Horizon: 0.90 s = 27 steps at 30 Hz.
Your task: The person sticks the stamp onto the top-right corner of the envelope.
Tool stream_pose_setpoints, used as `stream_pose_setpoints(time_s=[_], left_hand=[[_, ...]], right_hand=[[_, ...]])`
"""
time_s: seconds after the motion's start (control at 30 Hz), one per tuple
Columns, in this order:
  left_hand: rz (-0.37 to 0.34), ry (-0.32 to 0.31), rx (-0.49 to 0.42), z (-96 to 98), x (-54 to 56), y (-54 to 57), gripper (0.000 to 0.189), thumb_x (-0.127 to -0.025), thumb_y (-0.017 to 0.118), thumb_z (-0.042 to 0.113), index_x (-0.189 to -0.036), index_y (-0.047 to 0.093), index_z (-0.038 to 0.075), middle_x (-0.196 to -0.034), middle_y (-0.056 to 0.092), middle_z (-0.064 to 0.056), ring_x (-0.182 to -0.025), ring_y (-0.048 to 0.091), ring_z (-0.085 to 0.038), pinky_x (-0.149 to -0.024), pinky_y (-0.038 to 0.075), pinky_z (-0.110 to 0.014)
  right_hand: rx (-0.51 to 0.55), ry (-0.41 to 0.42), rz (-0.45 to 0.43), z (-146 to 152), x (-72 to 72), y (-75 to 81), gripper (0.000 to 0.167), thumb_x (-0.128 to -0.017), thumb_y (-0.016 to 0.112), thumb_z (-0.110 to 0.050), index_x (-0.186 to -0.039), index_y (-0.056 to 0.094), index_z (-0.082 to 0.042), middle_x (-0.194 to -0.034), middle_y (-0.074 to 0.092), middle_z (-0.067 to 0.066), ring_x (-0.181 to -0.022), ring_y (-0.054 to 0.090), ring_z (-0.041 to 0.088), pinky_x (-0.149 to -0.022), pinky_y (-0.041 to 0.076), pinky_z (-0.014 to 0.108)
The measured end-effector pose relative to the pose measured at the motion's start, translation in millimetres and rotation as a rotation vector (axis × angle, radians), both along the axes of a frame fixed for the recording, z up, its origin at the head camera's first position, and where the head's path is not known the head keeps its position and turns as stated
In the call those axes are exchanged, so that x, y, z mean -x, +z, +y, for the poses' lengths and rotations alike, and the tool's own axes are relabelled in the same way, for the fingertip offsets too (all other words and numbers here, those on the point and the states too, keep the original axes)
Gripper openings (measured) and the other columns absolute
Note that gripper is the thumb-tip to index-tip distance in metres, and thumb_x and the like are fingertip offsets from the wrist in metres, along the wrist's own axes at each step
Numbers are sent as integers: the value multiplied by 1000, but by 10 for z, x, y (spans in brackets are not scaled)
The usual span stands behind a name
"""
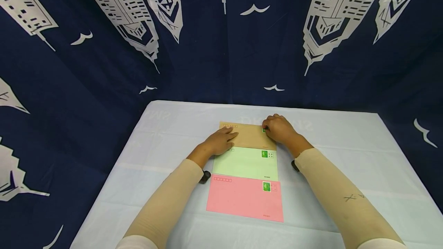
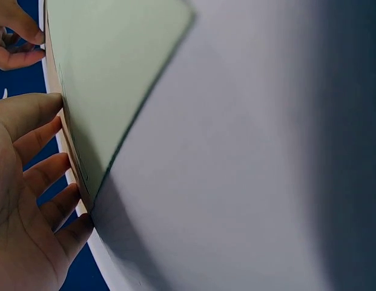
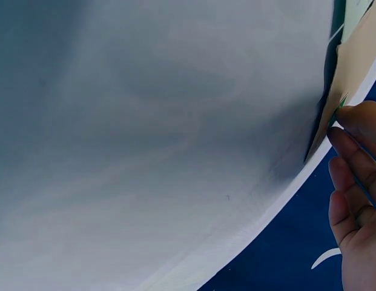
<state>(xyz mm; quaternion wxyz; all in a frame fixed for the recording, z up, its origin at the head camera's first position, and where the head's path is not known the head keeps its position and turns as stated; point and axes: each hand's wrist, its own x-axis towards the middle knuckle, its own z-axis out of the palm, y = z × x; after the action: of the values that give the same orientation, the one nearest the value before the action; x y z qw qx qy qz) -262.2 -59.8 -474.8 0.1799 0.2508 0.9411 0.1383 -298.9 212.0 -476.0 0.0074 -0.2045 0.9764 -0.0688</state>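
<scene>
A brown envelope (image 1: 250, 137) lies at the back of a column of three, above a pale green envelope (image 1: 242, 164) and a pink envelope (image 1: 242, 199). My left hand (image 1: 220, 141) rests with spread fingers on the brown one's left part. At that envelope's upper right corner, my right hand (image 1: 279, 130) pinches a small green stamp (image 3: 339, 112) between thumb and index finger, close against the paper. The fingers hide most of this stamp. Green stamps also show on the pale green envelope, its stamp (image 1: 264, 154), and on the pink one, its stamp (image 1: 266, 186).
The envelopes lie on a white-covered table (image 1: 166, 133). Behind it hangs a dark blue cloth (image 1: 207, 68) printed with white buildings and birds. Both forearms wear beige sleeves, and the table's back edge is just beyond the hands.
</scene>
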Motion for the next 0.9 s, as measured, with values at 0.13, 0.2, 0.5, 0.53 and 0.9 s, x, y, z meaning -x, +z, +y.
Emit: stream_pose_setpoints(time_s=[0.13, 0.2, 0.5, 0.53, 0.9], left_hand=[[4, 1, 5, 5, 1, 6, 53, -108, 46, 32, -159, 35, 22, -170, 20, -5, -160, 13, -27, -131, 16, -42], [2, 2, 7, 7, 0, 10, 53, -108, 46, 32, -159, 35, 22, -170, 20, -4, -160, 13, -27, -131, 15, -42], [9, 4, 15, 17, 3, -13, 53, -108, 46, 33, -159, 35, 23, -170, 20, -4, -160, 12, -27, -131, 16, -43], [10, 3, 14, 19, 3, -12, 53, -108, 46, 33, -159, 35, 24, -170, 20, -4, -160, 12, -27, -131, 16, -43], [31, 40, 14, 54, 19, 11, 54, -105, 54, 33, -156, 41, 20, -168, 28, -5, -157, 24, -27, -128, 25, -42]], right_hand=[[0, -4, -16, 7, 6, 1, 18, -92, 70, -10, -109, 74, -9, -110, 71, 7, -99, 54, 27, -100, 47, 48], [3, 0, -17, 10, 6, -1, 19, -91, 70, -10, -109, 74, -9, -110, 71, 8, -99, 54, 27, -99, 47, 48], [49, 0, -27, 19, -6, -14, 20, -91, 69, -9, -110, 74, -8, -111, 70, 9, -100, 56, 28, -99, 49, 46], [63, -6, -31, 23, -12, -7, 20, -91, 68, -8, -111, 74, -7, -112, 70, 10, -102, 57, 28, -101, 49, 46], [158, -56, -28, 67, -33, 9, 19, -93, 66, -9, -111, 71, -4, -111, 69, 12, -104, 58, 29, -101, 50, 45]])
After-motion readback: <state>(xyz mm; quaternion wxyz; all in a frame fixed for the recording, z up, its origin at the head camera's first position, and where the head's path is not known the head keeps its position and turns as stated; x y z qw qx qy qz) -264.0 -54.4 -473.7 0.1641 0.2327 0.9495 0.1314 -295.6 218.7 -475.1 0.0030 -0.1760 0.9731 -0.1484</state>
